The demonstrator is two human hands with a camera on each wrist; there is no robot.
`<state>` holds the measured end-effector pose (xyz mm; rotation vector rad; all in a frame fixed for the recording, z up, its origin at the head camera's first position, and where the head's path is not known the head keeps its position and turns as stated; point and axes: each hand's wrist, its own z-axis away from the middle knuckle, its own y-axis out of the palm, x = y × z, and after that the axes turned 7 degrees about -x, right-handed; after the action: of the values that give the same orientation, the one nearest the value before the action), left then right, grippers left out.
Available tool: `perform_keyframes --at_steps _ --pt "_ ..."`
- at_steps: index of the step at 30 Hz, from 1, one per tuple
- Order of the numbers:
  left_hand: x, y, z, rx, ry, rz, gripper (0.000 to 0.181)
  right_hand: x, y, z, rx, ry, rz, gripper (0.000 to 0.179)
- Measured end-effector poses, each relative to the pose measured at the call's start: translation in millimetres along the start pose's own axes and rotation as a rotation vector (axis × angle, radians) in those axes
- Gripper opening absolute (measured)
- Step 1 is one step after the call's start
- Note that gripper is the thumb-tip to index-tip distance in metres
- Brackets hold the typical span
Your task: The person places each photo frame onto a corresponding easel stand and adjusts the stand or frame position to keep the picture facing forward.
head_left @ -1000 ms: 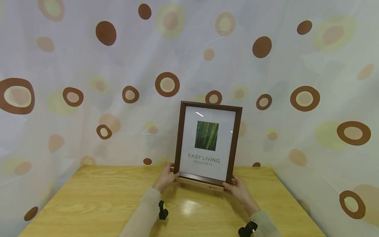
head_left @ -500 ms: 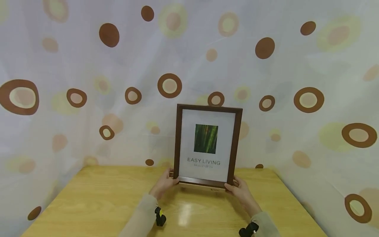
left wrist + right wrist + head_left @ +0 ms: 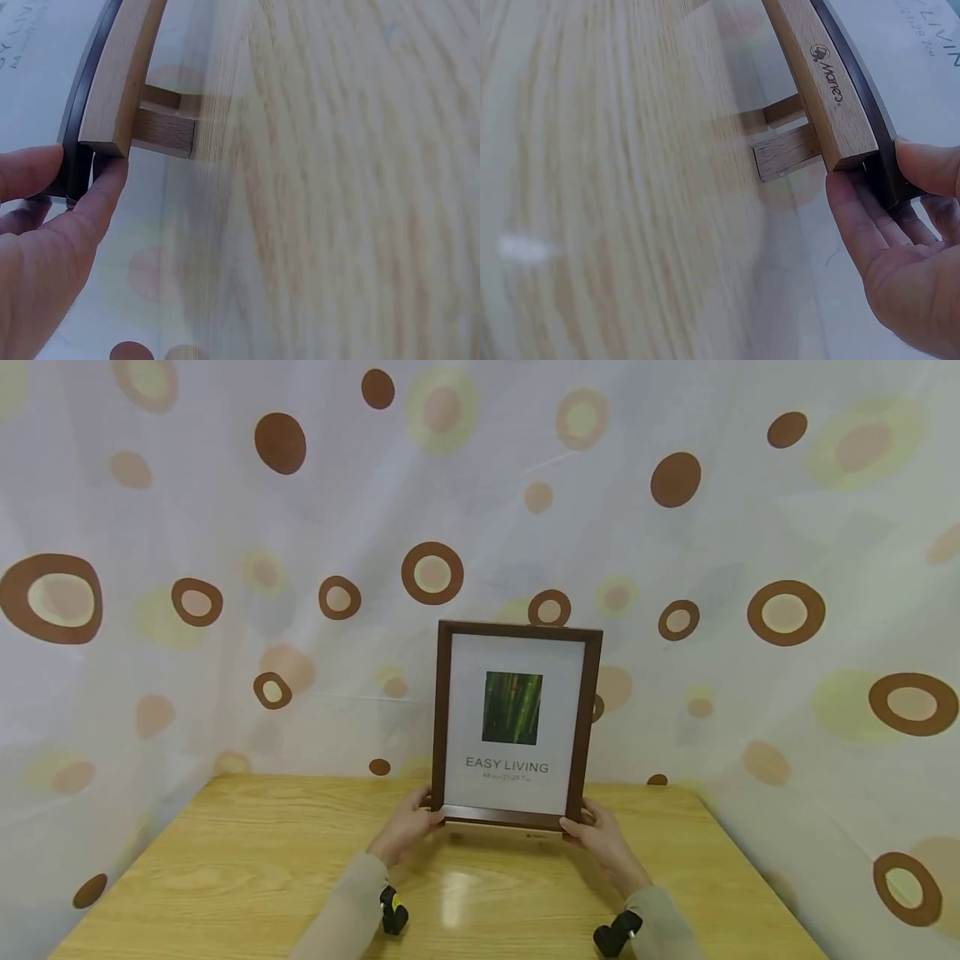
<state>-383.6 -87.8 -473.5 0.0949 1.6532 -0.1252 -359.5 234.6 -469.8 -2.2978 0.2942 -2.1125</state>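
A dark brown picture frame (image 3: 517,727) stands nearly upright, with a small green picture and the words EASY LIVING behind its glass. Its bottom edge is on the pale wooden ledge (image 3: 832,86) of a small tabletop stand, which has short wooden feet (image 3: 163,133) on the table. My left hand (image 3: 408,824) grips the frame's lower left corner, thumb in front and fingers behind. At the lower right corner my right hand (image 3: 603,839) holds it the same way, fingers close by the ledge's end. The frame hides most of the stand.
The light wood-grain table (image 3: 247,860) extends to both sides and toward me. Behind it and along the sides hangs a pale curtain (image 3: 337,510) with brown and beige spots. A black wrist camera (image 3: 617,933) sits on the right sleeve.
The picture frame has shifted slightly left and straightened from its earlier sideways tilt. Both hands have moved left with it, still gripping its lower corners.
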Motion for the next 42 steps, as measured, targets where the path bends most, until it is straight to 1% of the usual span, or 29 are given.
perform_keyframes --at_steps 6,14,20,23,27,33,35,38,42 --pt "0.5 -6.8 2.6 0.011 0.004 -0.02 0.048 2 6 -2.3 0.021 0.005 0.004 0.055" --pt "4.4 -17.6 7.6 -0.02 -0.008 0.009 0.048 1 17 -5.2 0.047 0.027 -0.003 0.056" --pt "8.6 -27.3 10.1 -0.022 -0.005 0.01 0.048 -1 27 -6.5 0.057 0.023 -0.028 0.057" --pt "6.9 -30.2 11.3 -0.021 -0.002 0.0 0.046 -1 30 -8.1 0.054 0.031 -0.038 0.055" --pt "2.3 -33.4 9.1 -0.019 0.0 -0.015 0.045 3 32 -10.5 0.056 0.036 -0.032 0.055" --pt "-3.1 -40.0 8.0 -0.005 0.017 -0.031 0.051 6 36 -13.4 0.071 0.011 -0.03 0.057" --pt "-2.1 -42.6 8.7 -0.001 0.017 -0.036 0.051 5 36 -13.3 0.086 0.001 -0.028 0.058" --pt "0.6 -45.7 9.7 -0.008 0.004 -0.034 0.052 4 38 -11.8 0.102 0.008 -0.038 0.059" --pt "2.5 -48.3 9.8 -0.015 0.009 -0.027 0.052 3 39 -11.4 0.107 -0.004 -0.052 0.058"
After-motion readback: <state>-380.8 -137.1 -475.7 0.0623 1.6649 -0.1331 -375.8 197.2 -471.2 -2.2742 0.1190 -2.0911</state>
